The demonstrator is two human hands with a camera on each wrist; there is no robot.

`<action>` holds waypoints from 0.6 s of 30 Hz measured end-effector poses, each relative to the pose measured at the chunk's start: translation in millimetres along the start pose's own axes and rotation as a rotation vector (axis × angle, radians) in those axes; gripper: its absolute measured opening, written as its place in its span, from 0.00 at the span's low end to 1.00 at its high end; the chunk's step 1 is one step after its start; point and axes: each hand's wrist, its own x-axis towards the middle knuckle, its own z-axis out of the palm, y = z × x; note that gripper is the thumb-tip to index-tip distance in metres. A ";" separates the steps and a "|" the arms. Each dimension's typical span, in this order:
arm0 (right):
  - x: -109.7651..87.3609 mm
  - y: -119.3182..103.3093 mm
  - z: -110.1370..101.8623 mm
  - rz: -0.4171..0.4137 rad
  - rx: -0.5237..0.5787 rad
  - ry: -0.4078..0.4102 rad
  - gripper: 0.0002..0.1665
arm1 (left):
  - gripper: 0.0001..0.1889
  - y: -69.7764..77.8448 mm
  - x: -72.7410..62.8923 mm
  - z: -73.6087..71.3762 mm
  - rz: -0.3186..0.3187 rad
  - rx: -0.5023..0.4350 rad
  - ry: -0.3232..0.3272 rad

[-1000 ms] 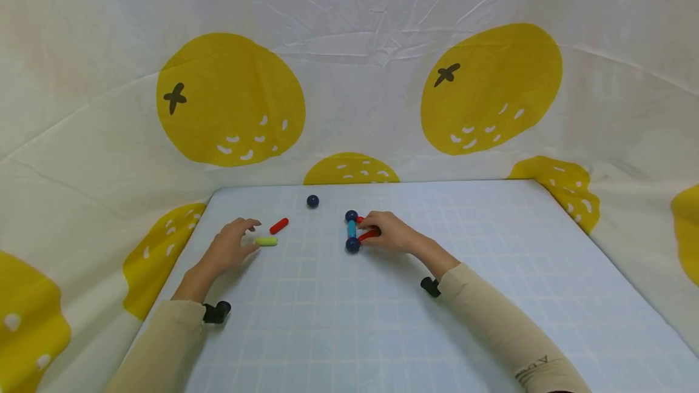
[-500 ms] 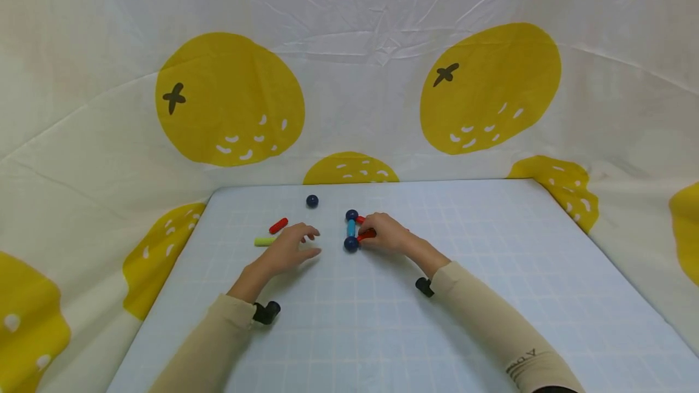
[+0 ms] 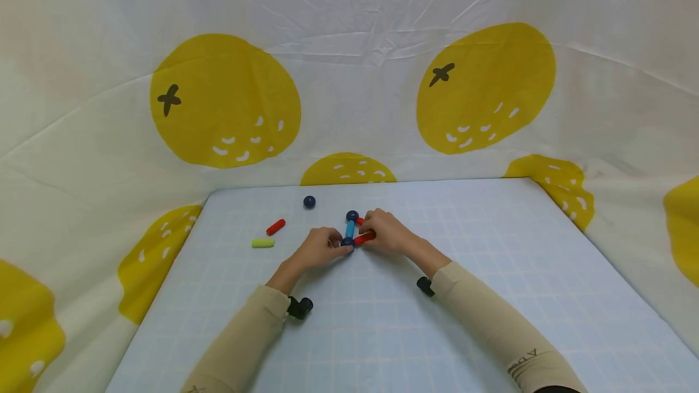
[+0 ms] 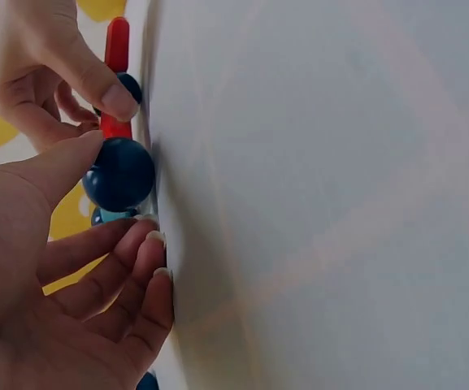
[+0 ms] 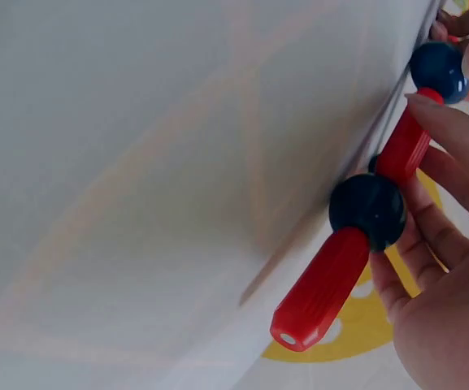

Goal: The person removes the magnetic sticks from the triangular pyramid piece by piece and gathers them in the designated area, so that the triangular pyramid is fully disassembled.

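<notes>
My left hand (image 3: 319,248) pinches a dark blue ball (image 4: 120,175) between thumb and fingers. A red rod (image 3: 364,238) runs from that ball into my right hand (image 3: 389,232), whose thumb and fingers grip it. In the right wrist view, a second dark blue ball (image 5: 368,211) sits at the rod's other end, mostly hidden by the hand in the head view. From it another red rod (image 5: 319,288) sticks out. A light blue rod (image 3: 350,229) joins the left-held ball to a farther dark blue ball (image 3: 352,216), where a red rod end (image 3: 360,221) also shows.
Left of the hands, a loose red rod (image 3: 275,227) and a yellow-green rod (image 3: 263,242) lie on the pale checked table (image 3: 349,332). Another dark blue ball (image 3: 309,202) rests near the back edge. A white cloth with yellow fruit shapes (image 3: 224,102) hangs behind.
My left hand has moved right, from beside the yellow-green rod to the near ball, and now pinches it. My right hand stays on the red rod; the near ball has shifted slightly left.
</notes>
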 end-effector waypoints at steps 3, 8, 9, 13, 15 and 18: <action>0.3 2.8 0.3 -0.009 -0.023 0.008 0.09 | 0.21 3.3 1.7 2.8 -0.012 -0.003 0.015; 1.7 5.0 1.4 -0.027 -0.027 0.006 0.08 | 0.20 8.9 2.8 5.0 -0.024 0.001 0.018; 2.0 5.4 1.6 -0.032 -0.024 0.006 0.08 | 0.20 10.0 2.8 5.1 -0.028 0.001 0.018; 2.9 7.1 2.3 -0.048 -0.017 0.001 0.07 | 0.19 11.0 1.8 4.7 -0.045 0.001 0.017; 3.4 8.4 2.9 -0.058 -0.014 -0.002 0.07 | 0.19 10.9 1.4 4.3 -0.047 0.003 0.013; 3.6 9.8 3.8 -0.077 -0.014 -0.007 0.08 | 0.19 9.4 0.7 3.2 -0.047 0.005 0.000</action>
